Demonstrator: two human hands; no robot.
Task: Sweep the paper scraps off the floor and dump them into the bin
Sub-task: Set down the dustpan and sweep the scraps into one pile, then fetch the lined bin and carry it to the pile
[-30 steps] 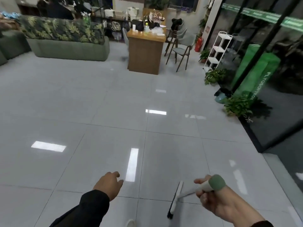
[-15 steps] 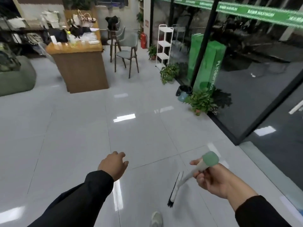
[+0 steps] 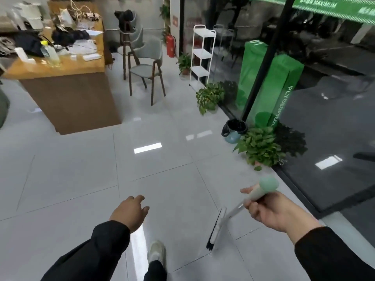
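Note:
My right hand (image 3: 269, 209) grips the pale green handle of a broom (image 3: 218, 227); its white head with black bristles hangs just above the grey tiled floor (image 3: 81, 189) at the lower right. My left hand (image 3: 130, 212) is held out in front of me, fingers apart, holding nothing. A small bin (image 3: 234, 129) lined with a black bag stands by the glass wall, beyond the broom and to the right. No paper scraps show on the floor in this view.
Potted plants (image 3: 260, 148) flank the bin along the glass wall (image 3: 334, 118). A wooden desk (image 3: 67, 84) piled with clutter stands at the far left, with grey chairs (image 3: 147, 67) and a white shelf rack (image 3: 200, 55) behind it. My shoe (image 3: 156, 254) is at the bottom.
The view has swung right: the sofa has left the frame and the bin, plants and glass wall have come closer. Both hands keep their pose, the broom still in my right.

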